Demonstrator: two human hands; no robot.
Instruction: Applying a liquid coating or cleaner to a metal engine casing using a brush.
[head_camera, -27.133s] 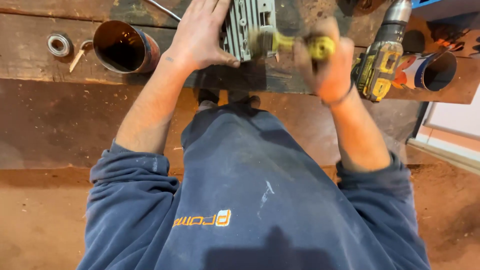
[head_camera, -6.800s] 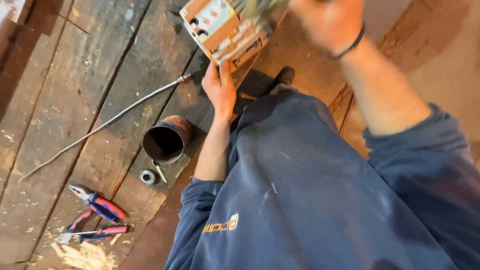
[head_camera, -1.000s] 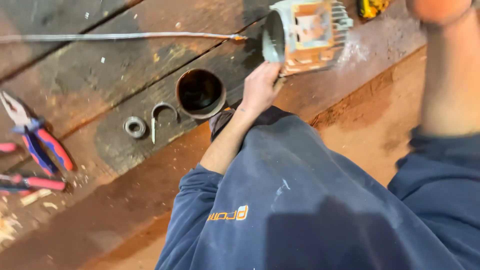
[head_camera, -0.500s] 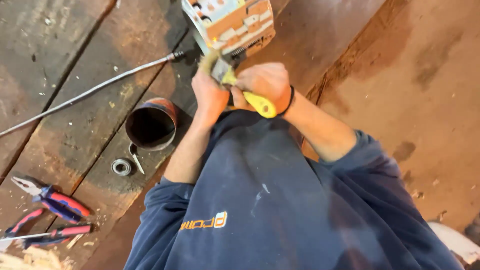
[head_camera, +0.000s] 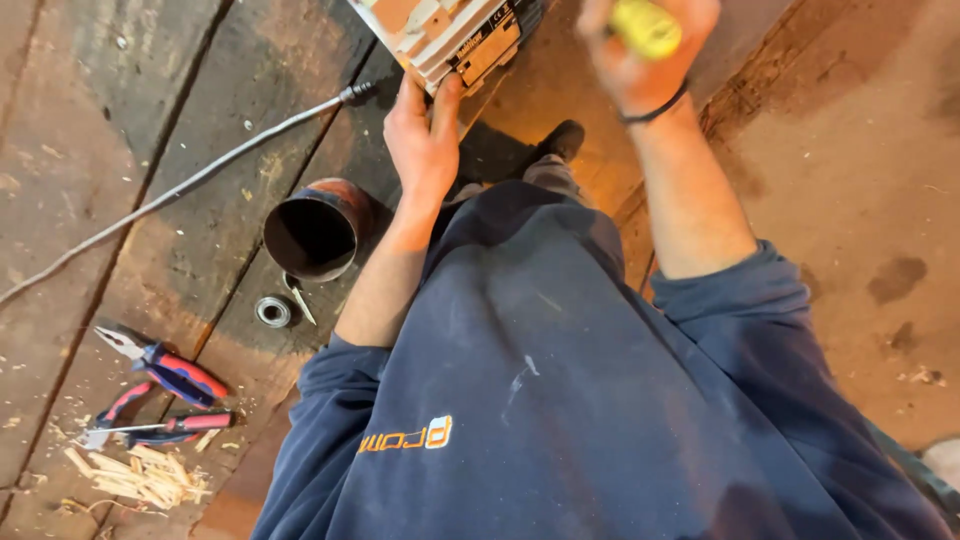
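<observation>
Half a second back the right hand sat low beside the left with the tool's tip near the housing; now the right hand (head_camera: 640, 50) has lifted to the top edge of the view, fist wrapped tight around a yellow-handled tool (head_camera: 646, 26) whose working end is cut off by the frame, so its kind cannot be told for certain. A dark band circles that wrist. The left hand (head_camera: 424, 135) reaches up across the dark wooden plank bench (head_camera: 110, 130), fingers (head_camera: 412, 100) extended and pressed against the lower edge of a pale, ribbed metal housing with orange patches (head_camera: 450, 35), steadying rather than gripping it; the thumb lies along its side. That housing stands at the bench's far edge, partly out of view. Just left of the forearm a rusty dark metal cylinder (head_camera: 315, 230) lies with its open mouth showing, and beside it rest a small steel ring bearing (head_camera: 272, 312) and a thin metal clip (head_camera: 298, 298). A grey cable (head_camera: 190, 185) runs diagonally across the planks. Near the bench's front left lie red-and-blue-handled pliers (head_camera: 165, 365), a second similar tool (head_camera: 150, 425), and pale wood shavings (head_camera: 140, 478).
</observation>
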